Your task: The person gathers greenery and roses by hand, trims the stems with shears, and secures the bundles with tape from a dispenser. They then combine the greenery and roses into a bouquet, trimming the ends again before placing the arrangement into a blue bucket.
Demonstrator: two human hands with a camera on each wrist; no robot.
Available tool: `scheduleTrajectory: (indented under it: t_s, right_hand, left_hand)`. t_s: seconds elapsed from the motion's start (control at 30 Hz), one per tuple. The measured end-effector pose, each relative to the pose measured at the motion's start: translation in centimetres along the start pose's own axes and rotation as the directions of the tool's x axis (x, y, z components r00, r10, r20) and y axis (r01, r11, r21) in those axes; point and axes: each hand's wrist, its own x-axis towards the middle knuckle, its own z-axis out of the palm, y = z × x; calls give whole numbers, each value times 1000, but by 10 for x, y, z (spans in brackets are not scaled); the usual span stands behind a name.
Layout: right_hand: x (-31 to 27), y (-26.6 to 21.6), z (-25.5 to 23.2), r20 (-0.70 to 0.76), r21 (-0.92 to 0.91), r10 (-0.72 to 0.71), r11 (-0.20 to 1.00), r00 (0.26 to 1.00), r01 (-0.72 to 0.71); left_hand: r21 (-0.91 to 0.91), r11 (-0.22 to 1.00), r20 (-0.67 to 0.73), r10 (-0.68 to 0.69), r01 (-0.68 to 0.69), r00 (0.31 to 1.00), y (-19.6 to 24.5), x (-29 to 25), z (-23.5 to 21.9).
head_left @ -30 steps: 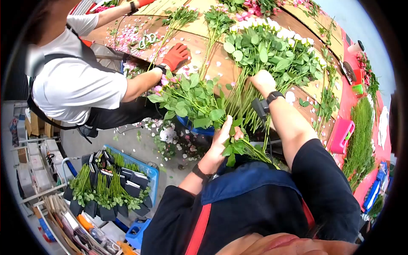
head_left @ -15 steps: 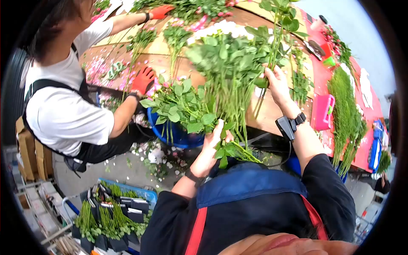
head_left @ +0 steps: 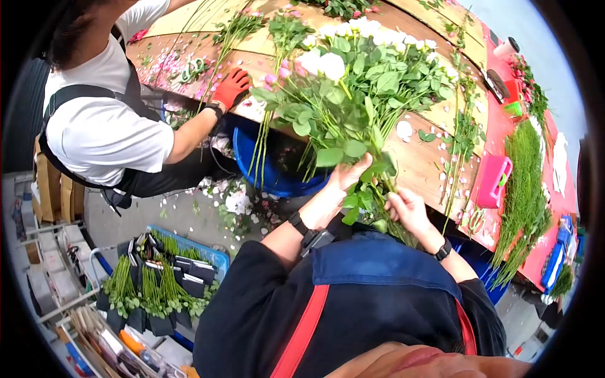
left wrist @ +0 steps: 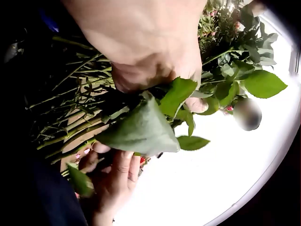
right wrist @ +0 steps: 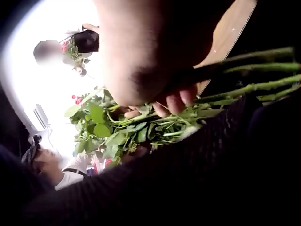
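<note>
My left hand (head_left: pixel 350 175) grips a bunch of leafy rose stems around the middle, in front of my apron. Pink roses (head_left: pixel 277 74) and a large white rose (head_left: pixel 331 66) top this bunch, which leans toward the table. Just below, my right hand (head_left: pixel 409 213) pinches stems (head_left: pixel 391 183) of the same bunch. From the left wrist, my left hand (left wrist: pixel 150 42) covers most of the grasp, with leaves (left wrist: pixel 146 129) poking out. The right wrist view has my right fingers (right wrist: pixel 174 103) curled over green stems (right wrist: pixel 254 88).
White roses (head_left: pixel 384 34) lie heaped on the wooden table (head_left: pixel 413 167). A blue bucket (head_left: pixel 271 184) stands under its edge. At left, another person's red-gloved hand (head_left: pixel 232 88) is over the table. A pink container (head_left: pixel 493 181) and scissors (head_left: pixel 192 71) lie farther out.
My right hand reached among the white roses, lifted a leafy stem, then came down beside my left hand. A white bloom now stands in the bunch. The other person's far arm has moved.
</note>
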Motion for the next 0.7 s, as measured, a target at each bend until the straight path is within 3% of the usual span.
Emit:
scheduleTrajectory:
  t_s: [0.03, 0.13, 0.2, 0.27, 0.3, 0.33, 0.37, 0.4, 0.43, 0.47, 0.53, 0.6, 0.63, 0.7]
  right_hand:
    - [0, -2, 5, 42, -84, -35, 996, 998, 39]
    - [0, -20, 9, 156, -298, -83, 946, 984, 127]
    - [4, -23, 5, 235, -420, -94, 888, 967, 188]
    - [15, -25, 0, 385, -637, -183, 656, 905, 404]
    - [25, -15, 0, 372, -510, -272, 739, 888, 440]
    - [37, -5, -2, 344, -371, -361, 796, 867, 479]
    - [52, -14, -10, 215, -286, -158, 933, 964, 217]
    - [74, -23, -22, 114, -163, 75, 985, 991, -56]
    - [104, -13, -32, -103, -197, -13, 980, 995, -7]
    - [132, -4, -40, -306, -243, -112, 969, 945, 36]
    - [164, -19, -36, -335, -331, -160, 943, 928, 43]
    - [178, -41, -13, -293, -559, -242, 828, 925, 39]
    - [182, -58, 1, -258, -743, -273, 669, 927, -10]
    - [196, -66, 31, -164, -854, -271, 520, 948, 1]
  left_hand:
    - [-5, 999, -141, -36, 36, 989, -3, -4, 5]
    - [-165, 979, -123, -143, 122, 982, -1, -18, 6]
    - [-167, 975, -146, -172, 147, 974, 11, -34, 8]
    - [-175, 965, -267, -238, 196, 934, 4, -39, 0]
    - [-317, 922, -250, -307, 222, 918, -5, -40, -11]
    - [-325, 930, -257, -260, 170, 931, -4, -45, -13]
    - [-355, 919, -233, -266, 173, 935, -6, -50, -18]
    - [-388, 906, -212, -267, 170, 940, -7, -55, -24]
    - [-448, 879, -118, -238, 163, 964, -3, -60, -24]
    - [-431, 891, -199, -248, 143, 948, -9, -63, -30]
    - [-471, 871, 26, -147, 141, 989, -18, -63, -52]
    - [-506, 859, -58, -126, 79, 990, -26, -64, -58]
    - [-522, 852, -99, -113, 45, 989, -26, -65, -56]
    - [-500, 866, -207, -113, -5, 972, -19, -68, -47]
